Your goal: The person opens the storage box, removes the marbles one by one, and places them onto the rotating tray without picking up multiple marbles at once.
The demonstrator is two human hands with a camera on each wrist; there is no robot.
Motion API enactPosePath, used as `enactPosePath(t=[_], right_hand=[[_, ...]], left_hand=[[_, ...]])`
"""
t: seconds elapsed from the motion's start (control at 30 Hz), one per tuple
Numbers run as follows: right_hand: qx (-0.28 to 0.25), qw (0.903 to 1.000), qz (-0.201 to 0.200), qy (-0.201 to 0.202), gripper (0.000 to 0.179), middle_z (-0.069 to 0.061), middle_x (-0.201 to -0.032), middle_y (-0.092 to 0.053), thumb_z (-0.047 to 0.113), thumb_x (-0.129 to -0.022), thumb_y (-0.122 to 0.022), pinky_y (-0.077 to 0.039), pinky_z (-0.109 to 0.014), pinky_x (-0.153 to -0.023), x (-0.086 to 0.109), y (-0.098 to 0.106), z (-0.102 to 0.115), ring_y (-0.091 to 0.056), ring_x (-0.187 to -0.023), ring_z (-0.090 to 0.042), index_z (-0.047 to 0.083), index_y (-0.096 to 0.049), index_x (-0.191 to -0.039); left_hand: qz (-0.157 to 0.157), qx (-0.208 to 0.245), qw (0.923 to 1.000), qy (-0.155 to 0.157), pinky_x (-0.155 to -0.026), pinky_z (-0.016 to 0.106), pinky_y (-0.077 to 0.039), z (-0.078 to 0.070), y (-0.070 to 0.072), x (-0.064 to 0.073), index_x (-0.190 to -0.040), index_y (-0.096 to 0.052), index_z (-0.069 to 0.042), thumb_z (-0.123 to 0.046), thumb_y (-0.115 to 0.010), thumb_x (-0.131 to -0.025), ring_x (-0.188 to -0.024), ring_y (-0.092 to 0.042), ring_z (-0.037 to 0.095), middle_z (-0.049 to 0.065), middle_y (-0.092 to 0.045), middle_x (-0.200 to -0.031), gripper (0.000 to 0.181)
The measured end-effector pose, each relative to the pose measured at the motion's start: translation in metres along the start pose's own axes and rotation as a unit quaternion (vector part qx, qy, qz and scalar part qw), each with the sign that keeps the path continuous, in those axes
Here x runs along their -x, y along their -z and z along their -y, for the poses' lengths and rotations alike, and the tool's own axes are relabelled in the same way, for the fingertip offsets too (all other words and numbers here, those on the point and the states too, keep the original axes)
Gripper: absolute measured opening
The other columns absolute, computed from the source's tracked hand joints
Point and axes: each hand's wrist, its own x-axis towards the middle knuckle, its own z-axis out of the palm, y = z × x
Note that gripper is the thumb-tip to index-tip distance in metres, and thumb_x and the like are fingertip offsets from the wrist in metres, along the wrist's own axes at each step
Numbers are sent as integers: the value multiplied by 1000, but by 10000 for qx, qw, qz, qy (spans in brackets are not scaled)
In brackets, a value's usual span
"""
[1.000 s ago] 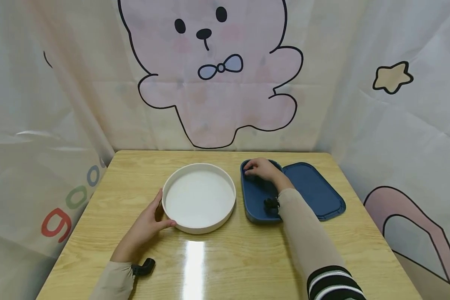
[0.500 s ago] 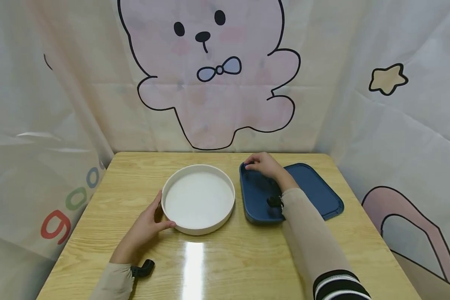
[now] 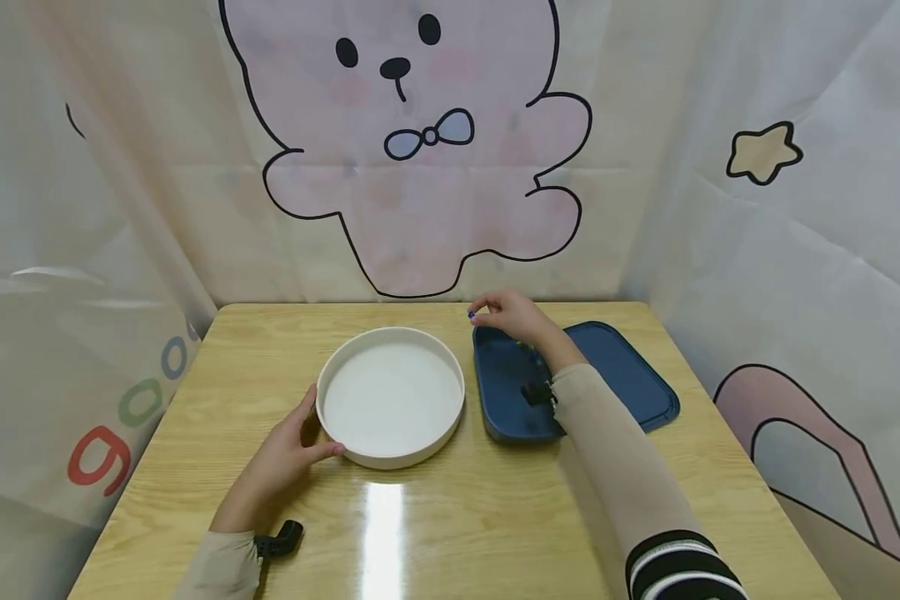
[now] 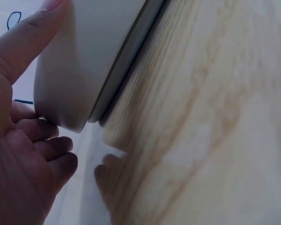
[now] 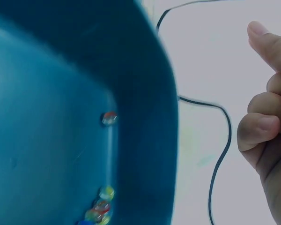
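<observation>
A round white shallow tray (image 3: 390,396) stands on the table, left of the middle. My left hand (image 3: 285,454) holds its left side, thumb at the front of the rim and fingers along the wall. Over the far left corner of a blue rectangular box (image 3: 504,396), my right hand (image 3: 516,318) pinches a small dark blue marble (image 3: 471,314) between thumb and fingertip. Several glass marbles (image 5: 102,206) lie along the box's inner edge in the right wrist view, with one marble (image 5: 109,118) apart from them. My right forearm hides part of the box.
A flat blue lid (image 3: 622,375) lies to the right of the box, partly behind the right sleeve. The wooden table (image 3: 450,533) ends at a printed curtain (image 3: 420,225) behind, with more cloth on both sides.
My right hand has risen out of the box and moved slightly left beyond its far corner, bringing the blue marble up. My left hand and the tray stay in place.
</observation>
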Motion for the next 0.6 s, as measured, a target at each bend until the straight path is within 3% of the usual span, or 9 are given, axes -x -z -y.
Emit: enactPosePath(t=[0.4, 0.6], right_hand=[[-10, 9988, 258, 412, 17, 0, -63, -39, 25, -97, -74, -31, -30, -54, -14, -18, 39, -33, -54, -18, 19, -77, -112], [178, 9969, 171, 751, 17, -2, -62, -41, 21, -97, -74, -32, -30, -54, -26, -21, 56, -34, -54, -19, 16, -77, -112]], left_hand=[[-56, -40, 10000, 37, -121, 67, -18, 4, -2, 5, -166, -6, -11, -49, -84, -80, -156, -12, 42, 14, -9, -171, 123], [-65, -6, 10000, 47, -122, 66, -18, 2, -1, 0, -166, -6, -13, -53, -83, -80, -157, -11, 39, 12, -9, -172, 122]])
